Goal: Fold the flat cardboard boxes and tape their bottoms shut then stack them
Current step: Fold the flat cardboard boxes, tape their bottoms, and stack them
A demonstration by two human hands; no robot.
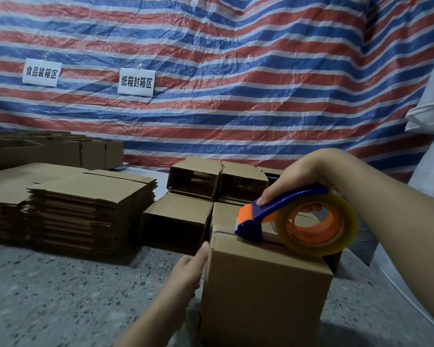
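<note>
A folded cardboard box stands on the speckled floor in front of me, closed flaps facing up. My right hand grips a blue and orange tape dispenser with a clear tape roll. Its cutter end rests on the box's top seam near the left edge. My left hand presses with straight fingers against the box's left side near the top corner. Stacks of flat cardboard boxes lie to the left.
Several folded boxes lie stacked on their sides behind the box I work on. More open boxes stand at the far left. A red, white and blue striped tarp with two paper signs hangs behind. White material stands at the right.
</note>
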